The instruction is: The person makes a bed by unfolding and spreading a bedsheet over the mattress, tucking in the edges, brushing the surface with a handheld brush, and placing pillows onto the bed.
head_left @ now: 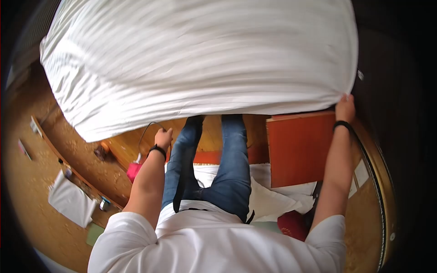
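Note:
A large white sheet [205, 59] spreads across the top of the view, with gathered folds along its near edge. At the sheet's near right corner, my right hand [345, 108] grips the fabric. Below the sheet's near edge, my left hand [163, 137] is closed around a thin dark cord [144, 134] that loops up beside it. Under my right forearm's inner side is a reddish-brown wooden panel [300, 148], partly covered by the sheet at its top.
My legs in jeans [233, 168] stand below the sheet. White cloths [273, 200] and a dark red item [293, 225] lie behind them. At the left are a pink item [133, 172], a white cloth [70, 199] and a small can [104, 204].

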A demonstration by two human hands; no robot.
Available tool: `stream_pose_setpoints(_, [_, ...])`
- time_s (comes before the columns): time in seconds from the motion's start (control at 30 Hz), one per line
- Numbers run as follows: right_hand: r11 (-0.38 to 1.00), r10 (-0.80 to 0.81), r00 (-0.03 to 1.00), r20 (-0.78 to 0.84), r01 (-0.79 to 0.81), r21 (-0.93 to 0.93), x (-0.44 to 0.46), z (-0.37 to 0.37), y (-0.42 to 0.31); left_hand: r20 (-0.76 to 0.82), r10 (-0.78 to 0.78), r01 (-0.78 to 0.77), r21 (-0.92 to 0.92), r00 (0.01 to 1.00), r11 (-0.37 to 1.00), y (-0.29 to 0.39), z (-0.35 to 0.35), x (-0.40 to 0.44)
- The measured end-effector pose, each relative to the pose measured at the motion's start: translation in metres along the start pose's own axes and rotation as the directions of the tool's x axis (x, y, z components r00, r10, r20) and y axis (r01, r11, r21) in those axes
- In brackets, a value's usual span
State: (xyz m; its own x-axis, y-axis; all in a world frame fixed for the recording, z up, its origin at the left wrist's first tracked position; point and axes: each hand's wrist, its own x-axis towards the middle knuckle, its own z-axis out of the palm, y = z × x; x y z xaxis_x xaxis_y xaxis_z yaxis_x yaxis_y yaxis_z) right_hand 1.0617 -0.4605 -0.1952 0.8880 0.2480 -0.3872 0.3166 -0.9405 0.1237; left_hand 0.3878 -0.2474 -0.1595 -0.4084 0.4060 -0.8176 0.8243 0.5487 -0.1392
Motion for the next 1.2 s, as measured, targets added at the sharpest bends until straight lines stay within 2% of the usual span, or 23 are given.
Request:
stream_pose_setpoints(0.07, [0.998, -0.040, 0.999, -0.023, 0.039, -0.057, 0.004, 0.006, 0.004, 0.032, -0.150, 0.149, -0.426, 0.988, 0.892, -0.014, 0.006, 0.029])
stream_pose_setpoints(0.17, [0.975, -0.110, 0.984, -0.142, 0.135, 0.176, -0.011, 0.010, -0.012, 0.149, -0.215, 0.249, -0.773, 0.965, 0.584, -0.008, 0.013, 0.062])
stream_pose_setpoints(0.2, [0.958, -0.177, 0.940, -0.291, 0.232, 0.168, -0.026, 0.007, -0.020, 0.185, -0.125, 0.221, -0.731, 0.975, 0.646, -0.029, 0.017, 0.093])
stream_pose_setpoints(0.23, [0.932, -0.243, 0.877, -0.415, 0.330, 0.152, -0.056, -0.002, -0.046, -0.194, -0.252, 0.036, -0.722, 0.948, 0.691, -0.024, 0.040, 0.104])
stream_pose_setpoints(0.3, [0.804, -0.434, 0.787, -0.438, 0.558, 0.207, -0.128, -0.013, -0.097, -0.164, -0.103, -0.095, -0.872, 0.981, 0.481, -0.054, 0.063, 0.151])
stream_pose_setpoints(0.33, [0.720, -0.532, 0.767, -0.357, 0.632, 0.285, -0.169, -0.011, -0.121, 0.038, -0.178, 0.101, -0.927, 0.983, 0.361, -0.017, 0.037, 0.108])
stream_pose_setpoints(0.37, [0.709, -0.630, 0.739, -0.240, 0.673, 0.212, -0.212, -0.011, -0.146, 0.093, -0.090, 0.114, -0.958, 0.992, 0.265, -0.021, 0.039, 0.109])
stream_pose_setpoints(0.4, [0.617, -0.741, 0.650, -0.170, 0.759, 0.208, -0.240, 0.002, -0.157, 0.085, -0.019, 0.087, -0.956, 0.996, 0.279, -0.035, 0.044, 0.119])
stream_pose_setpoints(0.43, [0.567, -0.776, 0.623, -0.094, 0.756, 0.328, -0.270, 0.011, -0.173, 0.083, 0.063, 0.062, -0.956, 0.995, 0.287, -0.046, 0.052, 0.130])
stream_pose_setpoints(0.47, [0.575, -0.763, 0.642, 0.075, 0.622, 0.531, -0.287, 0.035, -0.174, 0.092, 0.085, 0.070, -0.970, 0.992, 0.231, -0.050, 0.057, 0.133])
stream_pose_setpoints(0.5, [0.613, -0.733, 0.652, 0.193, 0.510, 0.603, -0.306, 0.048, -0.187, 0.097, 0.104, 0.078, -0.981, 0.990, 0.178, -0.049, 0.056, 0.130])
stream_pose_setpoints(0.53, [0.717, -0.595, 0.718, 0.362, 0.270, 0.643, -0.318, 0.074, -0.182, 0.123, 0.017, 0.117, -0.972, 0.992, 0.204, -0.040, 0.051, 0.122])
stream_pose_setpoints(0.57, [0.747, -0.458, 0.749, 0.478, 0.033, 0.664, -0.322, 0.103, -0.173, 0.135, -0.074, 0.148, -0.963, 0.988, 0.227, -0.038, 0.048, 0.115])
stream_pose_setpoints(0.63, [0.827, -0.174, 0.729, 0.662, -0.256, 0.500, -0.314, 0.147, -0.158, 0.211, -0.012, 0.195, -0.879, 0.977, 0.435, -0.081, 0.056, 0.127])
stream_pose_setpoints(0.7, [0.660, 0.048, 0.720, 0.692, -0.543, 0.519, -0.303, 0.158, -0.162, 0.174, -0.146, 0.227, -0.785, 0.974, 0.576, -0.099, 0.068, 0.121])
stream_pose_setpoints(0.73, [0.433, 0.117, 0.711, 0.693, -0.665, 0.609, -0.292, 0.179, -0.148, 0.149, -0.173, 0.224, -0.761, 0.974, 0.609, -0.111, 0.073, 0.125])
stream_pose_setpoints(0.83, [0.025, 0.085, 0.787, 0.611, -0.614, 0.789, -0.276, 0.180, -0.159, 0.121, -0.196, 0.224, -0.683, 0.973, 0.695, -0.128, 0.071, 0.145])
stream_pose_setpoints(0.97, [0.154, 0.134, 0.858, 0.496, -0.512, 0.845, -0.263, 0.182, -0.176, 0.239, -0.113, 0.243, -0.630, 0.964, 0.737, -0.112, 0.051, 0.151])
stream_pose_setpoints(1.03, [0.315, 0.520, 0.668, 0.532, -0.729, 0.608, -0.259, 0.181, -0.184, 0.295, -0.063, 0.235, -0.592, 0.953, 0.771, -0.105, 0.045, 0.143])
stream_pose_setpoints(1.07, [0.283, 0.564, 0.649, 0.511, -0.733, 0.618, -0.254, 0.202, -0.173, 0.330, -0.034, 0.249, -0.639, 0.944, 0.728, -0.104, 0.046, 0.139])
stream_pose_setpoints(1.1, [0.278, 0.550, 0.649, 0.526, -0.736, 0.618, -0.250, 0.213, -0.170, 0.348, -0.014, 0.244, -0.628, 0.937, 0.739, -0.105, 0.044, 0.136])
stream_pose_setpoints(1.17, [0.067, 0.535, 0.577, 0.617, -0.757, 0.650, -0.248, 0.233, -0.180, 0.356, 0.063, 0.192, -0.635, 0.932, 0.749, -0.105, 0.034, 0.120])
stream_pose_setpoints(1.2, [0.199, 0.338, 0.640, 0.690, -0.766, 0.612, -0.252, 0.237, -0.176, 0.340, 0.035, 0.200, -0.632, 0.940, 0.749, -0.098, 0.021, 0.102])
